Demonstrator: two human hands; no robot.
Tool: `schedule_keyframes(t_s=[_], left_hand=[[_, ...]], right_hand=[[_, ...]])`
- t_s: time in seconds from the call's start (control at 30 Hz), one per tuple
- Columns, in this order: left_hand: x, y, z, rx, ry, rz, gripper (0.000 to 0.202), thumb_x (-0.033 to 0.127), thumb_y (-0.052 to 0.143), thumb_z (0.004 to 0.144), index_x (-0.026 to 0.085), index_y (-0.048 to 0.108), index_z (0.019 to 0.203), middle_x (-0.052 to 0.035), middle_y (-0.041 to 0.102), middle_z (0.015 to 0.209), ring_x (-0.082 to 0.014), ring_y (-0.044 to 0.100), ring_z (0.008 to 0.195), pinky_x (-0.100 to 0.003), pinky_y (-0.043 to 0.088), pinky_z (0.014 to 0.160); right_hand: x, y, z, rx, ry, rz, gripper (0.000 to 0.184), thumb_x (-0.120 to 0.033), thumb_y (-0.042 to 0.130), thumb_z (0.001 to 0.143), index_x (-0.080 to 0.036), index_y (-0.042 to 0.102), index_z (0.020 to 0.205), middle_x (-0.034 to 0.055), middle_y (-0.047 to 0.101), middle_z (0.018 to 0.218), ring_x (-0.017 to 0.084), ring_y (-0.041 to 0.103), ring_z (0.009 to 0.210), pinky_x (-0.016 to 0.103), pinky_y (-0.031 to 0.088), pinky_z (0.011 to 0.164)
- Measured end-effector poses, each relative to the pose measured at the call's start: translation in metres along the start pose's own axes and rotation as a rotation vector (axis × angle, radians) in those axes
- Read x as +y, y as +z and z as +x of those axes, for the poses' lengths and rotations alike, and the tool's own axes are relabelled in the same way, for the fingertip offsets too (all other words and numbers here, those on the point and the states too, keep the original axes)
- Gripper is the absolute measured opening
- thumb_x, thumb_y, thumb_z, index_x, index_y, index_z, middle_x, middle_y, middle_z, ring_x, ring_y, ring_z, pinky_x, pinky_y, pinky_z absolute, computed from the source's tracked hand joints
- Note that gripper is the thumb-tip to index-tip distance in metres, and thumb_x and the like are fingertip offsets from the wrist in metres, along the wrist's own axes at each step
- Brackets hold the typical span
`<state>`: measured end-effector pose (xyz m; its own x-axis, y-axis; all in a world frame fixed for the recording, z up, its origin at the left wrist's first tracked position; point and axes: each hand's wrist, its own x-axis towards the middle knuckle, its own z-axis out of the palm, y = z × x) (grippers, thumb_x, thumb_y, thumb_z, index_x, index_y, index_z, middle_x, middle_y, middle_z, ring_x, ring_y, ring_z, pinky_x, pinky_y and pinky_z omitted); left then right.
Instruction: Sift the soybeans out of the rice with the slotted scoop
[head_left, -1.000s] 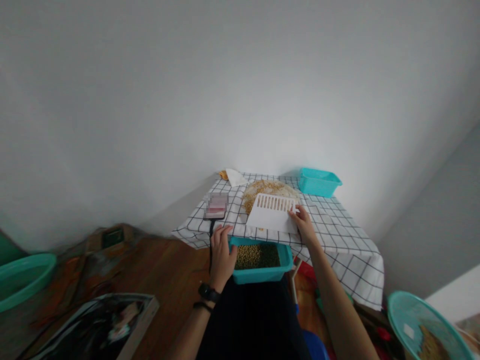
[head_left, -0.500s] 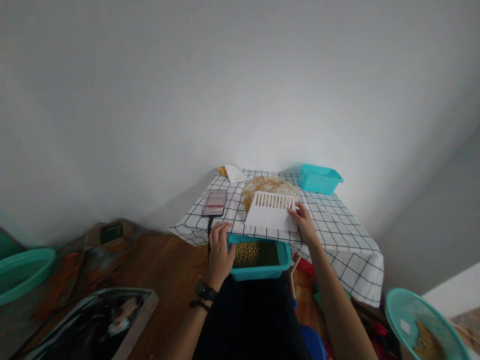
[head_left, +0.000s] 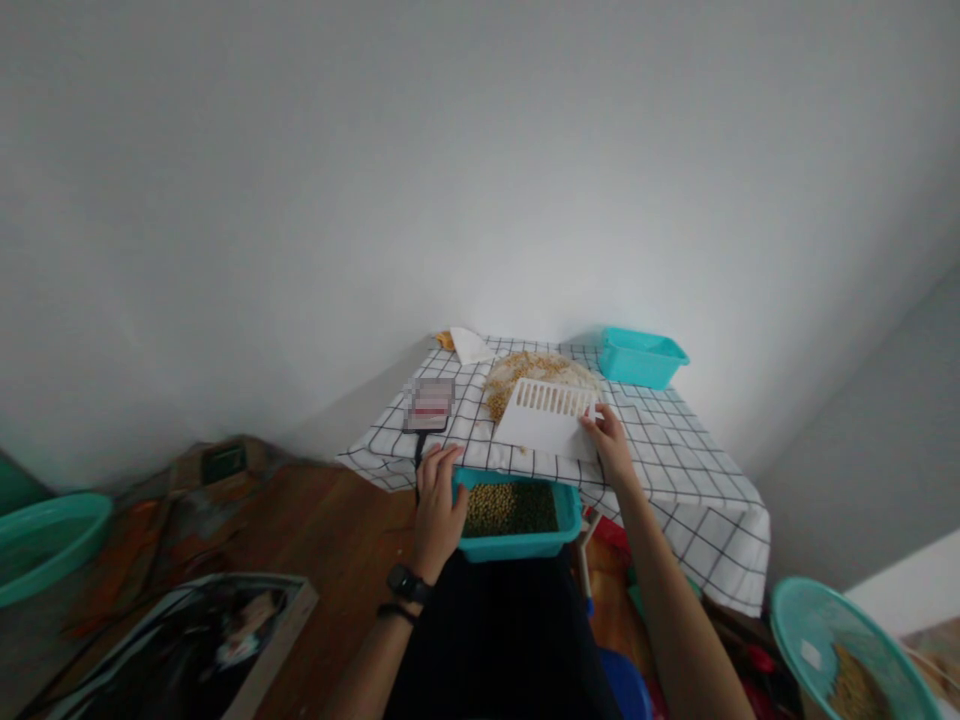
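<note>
My left hand [head_left: 437, 505] grips the left rim of a teal tub [head_left: 517, 545] held against the near edge of the table; the tub holds yellowish and dark green beans [head_left: 511, 507]. My right hand [head_left: 609, 443] pinches the right edge of a white slotted scoop [head_left: 546, 421], which lies flat on the checked tablecloth [head_left: 675, 455]. The scoop's slotted end rests at a pile of tan grain [head_left: 525, 372] spread on the cloth.
An empty teal tub [head_left: 642, 357] stands at the table's back right. A phone [head_left: 430, 405] with a cable lies at the left, a white paper [head_left: 470, 346] behind it. Teal basins sit on the floor at far left [head_left: 46, 545] and bottom right [head_left: 840, 645].
The scoop's near edge has lifted slightly and shifted a little right with my right hand. My left hand and the tub stay in place.
</note>
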<state>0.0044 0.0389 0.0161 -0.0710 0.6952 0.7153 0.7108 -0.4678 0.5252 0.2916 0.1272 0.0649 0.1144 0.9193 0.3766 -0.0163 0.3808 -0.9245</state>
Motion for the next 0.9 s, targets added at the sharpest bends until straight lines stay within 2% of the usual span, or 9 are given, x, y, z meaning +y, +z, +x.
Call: schedule_keyframes(t_s=[0.53, 0.9], left_hand=[[-0.0022, -0.0001, -0.0014, -0.007, 0.000, -0.019, 0.055, 0.000, 0.043, 0.082, 0.021, 0.046, 0.133, -0.0102, 0.049, 0.132, -0.0261, 0.034, 0.138, -0.053, 0.028, 0.119], [-0.0021, 0.0007, -0.0019, -0.015, -0.003, -0.017, 0.057, 0.000, 0.043, 0.082, 0.022, 0.045, 0.134, -0.0102, 0.048, 0.133, -0.0267, 0.034, 0.139, -0.054, 0.028, 0.119]], right_hand=[[-0.0036, 0.0009, -0.0013, -0.009, -0.010, 0.035, 0.033, -0.046, 0.070, 0.075, -0.026, 0.054, 0.096, -0.0031, 0.066, 0.076, 0.013, 0.056, 0.061, 0.023, 0.040, 0.052], [-0.0084, 0.0020, -0.0024, -0.062, 0.000, 0.033, 0.034, -0.045, 0.071, 0.074, -0.026, 0.055, 0.096, -0.0017, 0.067, 0.079, 0.015, 0.059, 0.064, 0.024, 0.042, 0.054]])
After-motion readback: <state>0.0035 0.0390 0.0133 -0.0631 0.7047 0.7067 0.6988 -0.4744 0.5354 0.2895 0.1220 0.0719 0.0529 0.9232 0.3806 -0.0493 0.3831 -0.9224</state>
